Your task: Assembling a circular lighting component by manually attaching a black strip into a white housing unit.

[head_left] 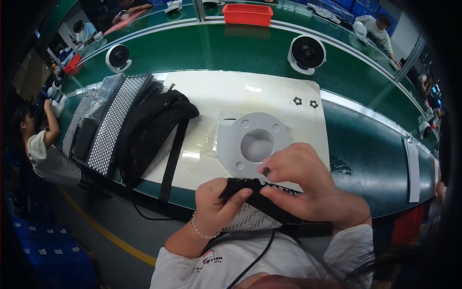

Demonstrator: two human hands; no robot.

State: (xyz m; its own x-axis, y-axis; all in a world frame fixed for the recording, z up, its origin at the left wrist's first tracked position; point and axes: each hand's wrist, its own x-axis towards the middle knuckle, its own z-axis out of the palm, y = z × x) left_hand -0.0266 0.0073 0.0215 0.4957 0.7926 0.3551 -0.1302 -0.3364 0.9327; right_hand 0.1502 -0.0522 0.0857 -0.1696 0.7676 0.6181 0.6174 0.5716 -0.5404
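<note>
My left hand (214,204) is closed, thumb on top, on a black sheet (269,204) with a ragged, cut-out upper edge and a white printed backing paper that shows below. My right hand (303,185) is bent over the sheet's right part, with thumb and forefinger slightly apart. A small black pad (266,171) sits at the right forefinger's tip. Just beyond the hands, a light grey round plastic base (233,142) with a large central opening and small round recesses lies on clear plastic film, on a white board (207,86).
Left of the board are a black bag (144,127) with a strap, and perforated white strips (113,127). Two fans (307,52) (118,58) stand on the green bench beyond. A red bin (248,14) is at the back. Other people work around.
</note>
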